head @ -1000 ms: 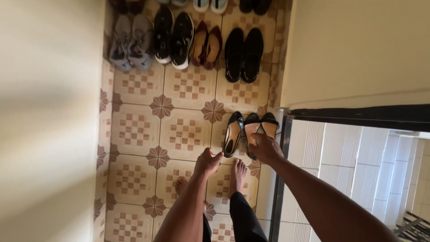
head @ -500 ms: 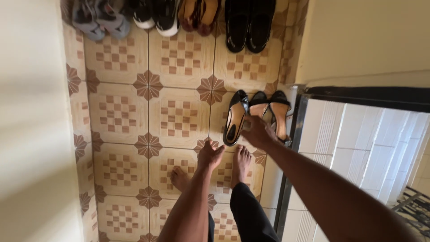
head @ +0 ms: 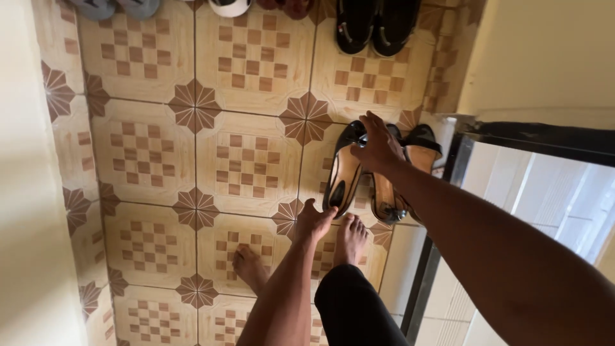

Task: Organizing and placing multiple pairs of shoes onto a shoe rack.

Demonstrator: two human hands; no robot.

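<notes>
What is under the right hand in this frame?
The right hand rests on black heeled shoes with tan insoles, lying on the patterned tile floor. The hand covers their middle parts, so whether the fingers grip them cannot be seen.

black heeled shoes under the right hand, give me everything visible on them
The black heeled shoes lie on the patterned tile floor beside the dark door frame, toes pointing away from the person. Glossy black uppers, tan insoles, open backs with straps. The right hand rests on top of them, fingers spread. The left hand hangs near the left shoe's heel, apparently not touching.
</notes>
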